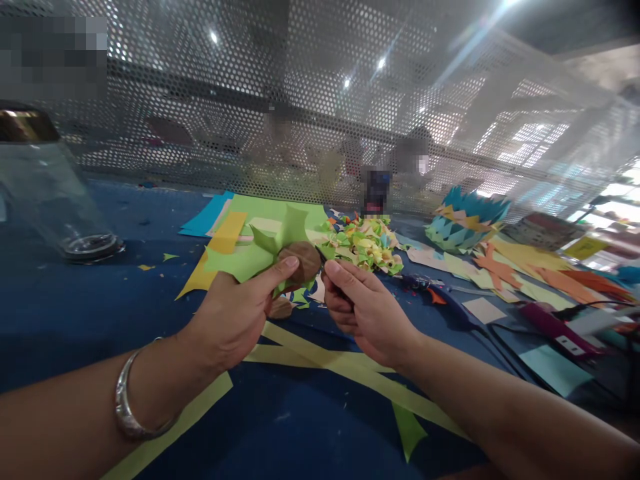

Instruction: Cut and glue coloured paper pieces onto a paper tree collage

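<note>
Left hand (237, 313) closed on jagged paper (291, 230), brown disc (306, 267); right hand (367, 307) clenched, contents unclear; scant room between

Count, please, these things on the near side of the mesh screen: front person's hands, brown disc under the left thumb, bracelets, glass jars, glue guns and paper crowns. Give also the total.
Hands: 2 (left hand, right hand)
Brown disc under the left thumb: 1
Silver bracelet: 1
Glass jar: 1
Blue glue gun: 1
Paper crown: 1
Total: 7
</note>
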Demonstrator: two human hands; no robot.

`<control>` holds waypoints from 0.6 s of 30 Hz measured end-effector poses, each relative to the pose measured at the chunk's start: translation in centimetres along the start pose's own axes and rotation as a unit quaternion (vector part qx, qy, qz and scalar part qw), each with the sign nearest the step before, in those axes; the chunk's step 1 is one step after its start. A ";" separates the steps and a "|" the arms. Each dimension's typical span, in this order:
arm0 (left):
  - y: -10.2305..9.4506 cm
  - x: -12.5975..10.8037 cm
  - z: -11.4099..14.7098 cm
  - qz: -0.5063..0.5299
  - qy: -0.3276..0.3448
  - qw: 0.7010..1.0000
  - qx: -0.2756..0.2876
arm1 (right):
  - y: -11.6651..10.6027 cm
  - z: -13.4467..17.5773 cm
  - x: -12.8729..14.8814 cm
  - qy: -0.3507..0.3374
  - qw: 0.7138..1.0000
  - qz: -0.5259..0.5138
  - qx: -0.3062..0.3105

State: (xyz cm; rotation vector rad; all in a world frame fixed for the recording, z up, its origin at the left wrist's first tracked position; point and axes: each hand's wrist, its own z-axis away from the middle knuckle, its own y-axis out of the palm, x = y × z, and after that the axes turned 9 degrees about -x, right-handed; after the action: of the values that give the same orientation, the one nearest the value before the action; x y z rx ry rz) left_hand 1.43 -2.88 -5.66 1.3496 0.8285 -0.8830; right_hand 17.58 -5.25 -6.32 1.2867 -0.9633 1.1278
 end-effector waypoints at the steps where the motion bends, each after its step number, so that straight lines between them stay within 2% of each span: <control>1: 0.0 0.0 0.0 -0.009 0.009 1.000 -0.005 | 0.0 0.0 0.0 0.000 1.000 0.001 -0.001; 6: 0.2 -0.1 0.3 -0.039 0.003 0.999 -0.024 | 0.0 0.0 0.0 -0.002 1.000 0.009 -0.007; 18: 0.0 0.0 0.3 -0.047 -0.001 0.999 -0.027 | -0.1 0.0 0.1 0.001 1.000 0.012 -0.004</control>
State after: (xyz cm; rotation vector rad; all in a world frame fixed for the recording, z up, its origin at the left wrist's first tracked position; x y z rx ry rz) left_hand 1.42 -3.14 -5.62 1.2712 0.9143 -0.9287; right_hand 17.68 -5.19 -6.27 1.2698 -0.9827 1.1434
